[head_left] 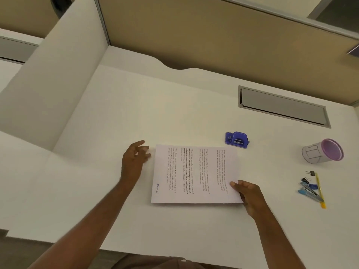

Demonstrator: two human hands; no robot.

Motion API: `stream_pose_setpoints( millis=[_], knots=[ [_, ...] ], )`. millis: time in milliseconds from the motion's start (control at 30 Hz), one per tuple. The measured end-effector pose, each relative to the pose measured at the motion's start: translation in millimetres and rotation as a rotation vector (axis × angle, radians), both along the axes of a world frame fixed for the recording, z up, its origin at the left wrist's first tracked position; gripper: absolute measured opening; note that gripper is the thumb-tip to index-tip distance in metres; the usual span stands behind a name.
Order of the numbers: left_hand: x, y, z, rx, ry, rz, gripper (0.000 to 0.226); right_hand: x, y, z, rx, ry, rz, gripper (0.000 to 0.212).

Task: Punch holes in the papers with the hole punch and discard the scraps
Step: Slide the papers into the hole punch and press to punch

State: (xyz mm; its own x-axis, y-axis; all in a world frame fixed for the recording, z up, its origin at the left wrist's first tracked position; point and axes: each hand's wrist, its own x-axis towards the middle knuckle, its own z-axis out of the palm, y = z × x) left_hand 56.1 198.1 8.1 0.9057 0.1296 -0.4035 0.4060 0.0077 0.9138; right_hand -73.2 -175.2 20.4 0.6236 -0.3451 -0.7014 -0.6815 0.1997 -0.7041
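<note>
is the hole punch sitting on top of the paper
No, the hole punch stands on the desk just beyond the paper.

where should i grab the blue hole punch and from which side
Grip the hole punch across its raised curved lever, coming from above with the right hand, the nearer one. It sits flat on the desk beyond the papers, nothing crowding it.

I see the papers (195, 174) lying flat on the white desk, turned sideways, with dark printed lines across them. They look like a neat white stack. The hole punch (236, 140) is small and blue. It sits just past the papers' far right corner.
</note>
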Motion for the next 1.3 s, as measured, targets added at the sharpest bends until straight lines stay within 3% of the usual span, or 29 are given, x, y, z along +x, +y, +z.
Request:
stream_pose_setpoints(
  millis=[100,267,500,633,867,1167,1300],
  knots=[
    [5,-23,9,-0.136,0.239,-0.143,0.022,-16,-19,4,-0.009,-0.01,-0.066,0.033],
    [-2,-72,10,-0.076,0.313,-0.3,0.021,-28,-45,8,0.007,-0.014,-0.11,0.017],
    [-12,-123,10,0.088,0.27,-0.248,0.02,-34,-84,9,0.044,-0.01,-0.138,0.023],
    [-14,-147,10,0.155,0.257,-0.234,0.025,-33,-101,9,0.042,0.009,-0.144,0.013],
    [-6,-178,8,0.26,0.206,-0.245,0.033,-26,-120,2,0.02,0.061,-0.189,0.014],
    [4,-193,-1,0.308,0.218,-0.219,0.029,-14,-126,-4,0.021,0.076,-0.203,0.005],
    [8,-194,-3,0.308,0.214,-0.208,0.032,-10,-127,-10,0.017,0.07,-0.217,0.013]
  ],
)
